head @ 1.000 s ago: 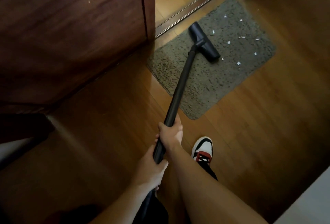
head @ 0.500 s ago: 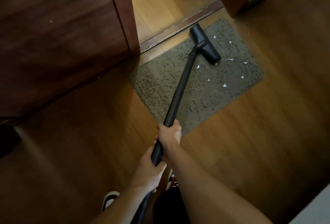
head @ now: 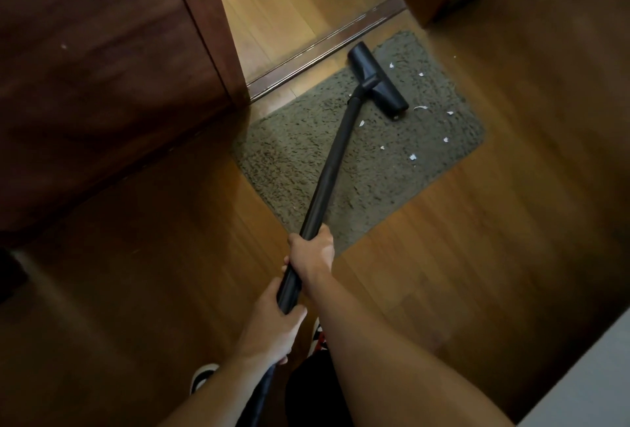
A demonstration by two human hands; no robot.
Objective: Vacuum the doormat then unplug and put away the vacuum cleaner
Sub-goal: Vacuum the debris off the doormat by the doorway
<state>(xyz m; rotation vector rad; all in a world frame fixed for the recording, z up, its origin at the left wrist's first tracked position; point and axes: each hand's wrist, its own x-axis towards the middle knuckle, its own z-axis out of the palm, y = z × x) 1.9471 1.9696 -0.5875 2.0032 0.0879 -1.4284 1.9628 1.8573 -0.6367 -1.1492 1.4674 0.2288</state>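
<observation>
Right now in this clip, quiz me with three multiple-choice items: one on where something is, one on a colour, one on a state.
1. Where does the vacuum head rest?
A) on the doormat, near the door track
B) on bare floor beside a shoe
C) raised off the ground

2. What colour is the doormat?
A) red
B) dull grey-brown
C) white

3. How is the wand held?
A) by both hands
B) by the right hand only
C) by neither hand

Answers:
1 A, the vacuum head sits on the doormat's pile close to the door track.
2 B, the pile looks grey-brown.
3 A, the right hand grips the wand nearer the vacuum head and the left hand grips it lower down.
</observation>
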